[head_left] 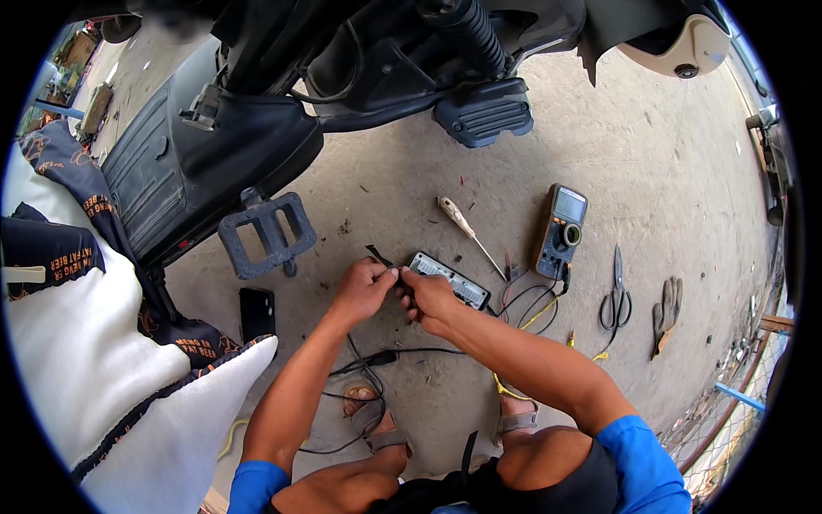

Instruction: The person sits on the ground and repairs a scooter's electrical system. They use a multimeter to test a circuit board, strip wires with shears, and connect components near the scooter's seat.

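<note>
My left hand and my right hand meet at the centre, their fingertips pinched on a thin black cable, with a short dark strip sticking out above them. An open circuit board in a casing lies just beyond my right hand, partly hidden by it. A white-handled screwdriver lies beyond that. To the right, a multimeter with tangled test leads rests on the concrete, with black scissors beside it. Black cables run loosely between my sandalled feet.
A black scooter with a pedal spans the top and upper left. A white-lined printed cloth hangs at left, near a phone. A glove lies right, before a wire fence. A cream helmet is top right.
</note>
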Motion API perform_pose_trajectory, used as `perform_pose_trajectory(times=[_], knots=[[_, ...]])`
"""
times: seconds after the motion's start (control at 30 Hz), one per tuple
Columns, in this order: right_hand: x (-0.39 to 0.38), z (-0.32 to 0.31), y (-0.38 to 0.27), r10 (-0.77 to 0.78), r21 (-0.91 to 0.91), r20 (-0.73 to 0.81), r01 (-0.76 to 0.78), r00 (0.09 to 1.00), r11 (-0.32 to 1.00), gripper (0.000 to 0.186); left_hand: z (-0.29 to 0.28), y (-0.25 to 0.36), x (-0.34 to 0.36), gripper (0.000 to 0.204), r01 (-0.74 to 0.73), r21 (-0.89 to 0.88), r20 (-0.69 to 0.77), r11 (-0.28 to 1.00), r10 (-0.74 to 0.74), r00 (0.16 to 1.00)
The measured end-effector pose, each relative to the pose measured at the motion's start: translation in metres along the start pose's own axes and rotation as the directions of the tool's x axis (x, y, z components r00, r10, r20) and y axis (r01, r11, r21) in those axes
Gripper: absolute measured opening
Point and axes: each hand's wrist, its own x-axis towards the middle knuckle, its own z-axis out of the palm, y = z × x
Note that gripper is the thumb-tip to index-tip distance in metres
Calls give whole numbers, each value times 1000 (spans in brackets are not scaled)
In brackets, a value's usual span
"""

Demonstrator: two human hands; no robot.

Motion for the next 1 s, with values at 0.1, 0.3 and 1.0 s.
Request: perform_pose_trajectory(times=[0.1,0.3,1.0], knots=[[3,2,2,-4,-30,-35,3,999,1000,20,0,1,0,34,-19,42,-10,999,19,1000],[1,1,1,-49,-130,-32,44,998,991,19,-2,-1,3,30,30,195,10,980,-33,999],[10,3,4,-44,25,25,43,999,999,10,-3,9,0,17,-14,179,-54,984,24,998]])
